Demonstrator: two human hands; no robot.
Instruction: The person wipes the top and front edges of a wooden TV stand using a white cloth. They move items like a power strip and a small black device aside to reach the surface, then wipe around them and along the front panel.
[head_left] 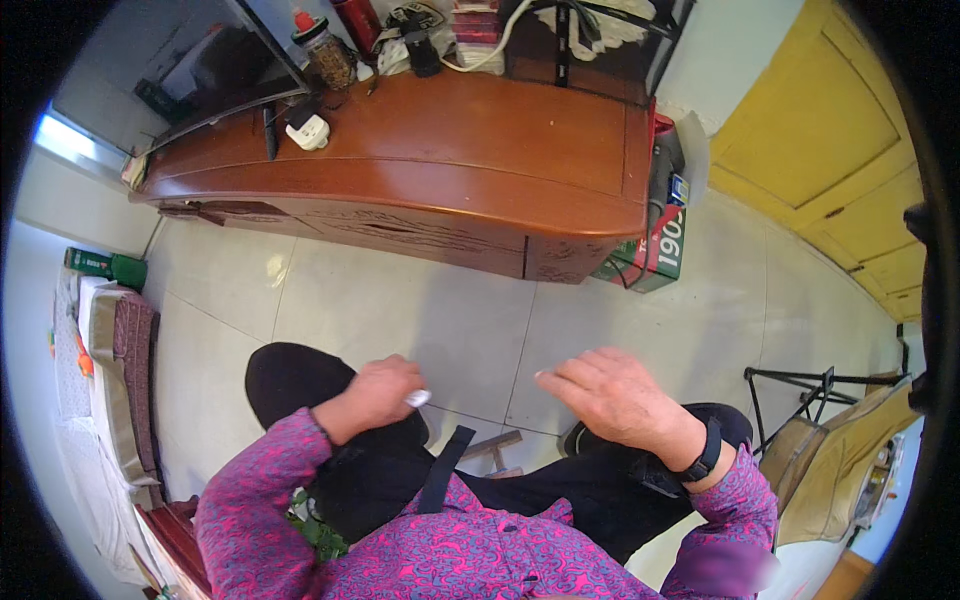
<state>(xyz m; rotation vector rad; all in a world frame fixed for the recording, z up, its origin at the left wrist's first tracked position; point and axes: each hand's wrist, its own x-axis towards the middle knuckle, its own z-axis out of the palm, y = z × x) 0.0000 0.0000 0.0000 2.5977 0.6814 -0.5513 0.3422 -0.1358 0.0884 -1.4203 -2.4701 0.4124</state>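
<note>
Currently, the bare left hand point(382, 392) is hovering beside the left knee of the black trousers point(300, 385), its fingers clamping on a small white object point(418, 398). That small white object is sticking out at the fingertips, on the side facing the other hand, and is showing against the pale grey tiled floor point(470, 310); its exact kind is staying unclear. Well apart from it, the bare right hand point(615, 395) is hanging near the right knee, back upward, its fingers lying close together and pointing left. Its palm side is facing away, so I cannot tell whether those fingers are gripping anything. A black wristband point(706, 450) is circling the right wrist, and a pink-and-purple patterned shirt point(470, 550) is covering both forearms.

Beyond the hands, a glossy reddish-brown wooden cabinet point(480, 140) is standing along the wall, supporting a large dark flat screen point(190, 80) and a clear jar with a red top point(328, 58). A green-and-red printed box point(665, 250) is sitting beside the cabinet's right end.
</note>
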